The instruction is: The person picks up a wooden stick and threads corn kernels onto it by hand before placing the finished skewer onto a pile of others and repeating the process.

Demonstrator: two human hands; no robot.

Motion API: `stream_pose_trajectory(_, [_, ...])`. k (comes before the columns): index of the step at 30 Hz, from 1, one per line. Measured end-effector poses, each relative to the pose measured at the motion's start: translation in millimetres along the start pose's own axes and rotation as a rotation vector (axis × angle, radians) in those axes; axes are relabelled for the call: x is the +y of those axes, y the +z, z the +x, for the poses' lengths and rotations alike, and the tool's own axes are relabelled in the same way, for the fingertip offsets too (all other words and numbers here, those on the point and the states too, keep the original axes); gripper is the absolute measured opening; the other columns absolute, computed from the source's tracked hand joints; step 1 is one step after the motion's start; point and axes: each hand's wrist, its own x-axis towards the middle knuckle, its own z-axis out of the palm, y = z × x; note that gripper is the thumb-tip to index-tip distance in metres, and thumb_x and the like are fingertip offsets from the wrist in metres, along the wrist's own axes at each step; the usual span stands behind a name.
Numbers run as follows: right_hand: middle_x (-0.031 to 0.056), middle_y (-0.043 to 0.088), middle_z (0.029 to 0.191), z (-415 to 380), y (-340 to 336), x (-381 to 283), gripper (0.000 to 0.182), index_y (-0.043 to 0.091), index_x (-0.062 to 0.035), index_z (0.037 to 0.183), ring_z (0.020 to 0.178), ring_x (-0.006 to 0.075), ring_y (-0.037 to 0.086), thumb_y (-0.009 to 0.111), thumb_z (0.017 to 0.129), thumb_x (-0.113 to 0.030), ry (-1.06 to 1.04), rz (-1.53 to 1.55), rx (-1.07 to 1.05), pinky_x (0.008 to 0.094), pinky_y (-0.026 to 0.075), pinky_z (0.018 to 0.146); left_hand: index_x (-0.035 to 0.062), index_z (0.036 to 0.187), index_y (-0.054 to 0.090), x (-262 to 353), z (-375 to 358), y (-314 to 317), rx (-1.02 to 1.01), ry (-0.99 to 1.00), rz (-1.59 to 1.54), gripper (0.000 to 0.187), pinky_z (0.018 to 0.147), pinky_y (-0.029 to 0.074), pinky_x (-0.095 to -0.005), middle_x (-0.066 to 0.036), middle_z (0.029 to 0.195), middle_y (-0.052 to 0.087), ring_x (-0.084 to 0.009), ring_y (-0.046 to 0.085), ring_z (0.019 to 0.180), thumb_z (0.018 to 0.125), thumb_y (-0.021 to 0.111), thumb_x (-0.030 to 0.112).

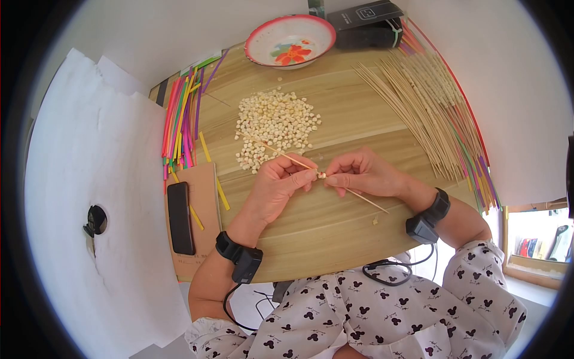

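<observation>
A thin wooden skewer [371,202] runs slantwise through both hands, from the pile down to the lower right. My left hand [281,182] is closed, pinching it between thumb and forefinger. My right hand [368,175] is closed too, its thumb and fingertips on a small pale kernel [321,175] with a reddish spot, between the two hands at the skewer. Whether the skewer pierces this kernel is too small to tell. Just beyond my hands, a loose pile of cream-coloured kernels [275,119] is spread on the wooden table [347,125].
Coloured strips [182,119] lie at the left, above a phone [180,218] on a brown notebook [206,239]. A red-rimmed enamel bowl [263,45] and a black box [368,30] stand at the back. Many skewers [412,107] lie at the right, some strung with kernels.
</observation>
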Motion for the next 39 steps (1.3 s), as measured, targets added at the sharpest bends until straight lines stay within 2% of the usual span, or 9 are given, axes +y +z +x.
stream_pose_trajectory(9, [-0.0029, 0.060, 0.073, 1.9, -1.8, 8.1, 0.013, 0.065, -0.0011, 0.095, 0.066, 0.0015, 0.054, 0.059, 0.095, -0.013, -0.032, -0.022, -0.019, 0.0174, 0.040, 0.057, 0.0004, 0.096, 0.066, 1.7, -1.2, 0.7, -0.019, -0.015, 0.037, 0.014, 0.068, 0.048, -0.0226, -0.005, 0.088, 0.066, -0.0102, 0.058, 0.074, 0.084, 0.071, 0.003])
stream_pose_trajectory(12, [-0.0031, 0.060, 0.073, 1.3, -1.3, 5.2, 0.014, 0.065, -0.0012, 0.095, 0.065, 0.0013, 0.053, 0.059, 0.095, -0.013, -0.026, -0.027, -0.023, 0.0174, 0.039, 0.057, 0.0003, 0.095, 0.065, 3.1, -1.2, 2.2, -0.009, -0.022, 0.058, 0.013, 0.067, 0.048, -0.0245, -0.006, 0.084, 0.065, -0.0120, 0.058, 0.072, 0.083, 0.071, 0.001])
stream_pose_trajectory(29, [-0.0039, 0.059, 0.071, 0.7, -1.9, 4.5, 0.015, 0.066, -0.0024, 0.095, 0.065, 0.0009, 0.051, 0.061, 0.095, -0.016, -0.009, -0.044, -0.039, 0.0176, 0.037, 0.056, 0.0005, 0.094, 0.066, 2.4, -1.7, 4.3, -0.016, -0.012, 0.163, 0.012, 0.067, 0.047, -0.0239, -0.006, 0.083, 0.066, -0.0115, 0.057, 0.071, 0.083, 0.071, 0.002])
stream_pose_trajectory(39, [-0.0032, 0.060, 0.068, -0.5, -2.8, 0.8, 0.016, 0.064, -0.0048, 0.093, 0.056, 0.0009, 0.045, 0.059, 0.096, -0.020, 0.025, -0.062, -0.048, 0.0181, 0.034, 0.050, 0.0001, 0.097, 0.066, 1.7, -2.1, 5.2, -0.001, -0.015, 0.185, 0.015, 0.067, 0.047, -0.0234, -0.006, 0.084, 0.066, -0.0110, 0.058, 0.071, 0.083, 0.071, 0.004])
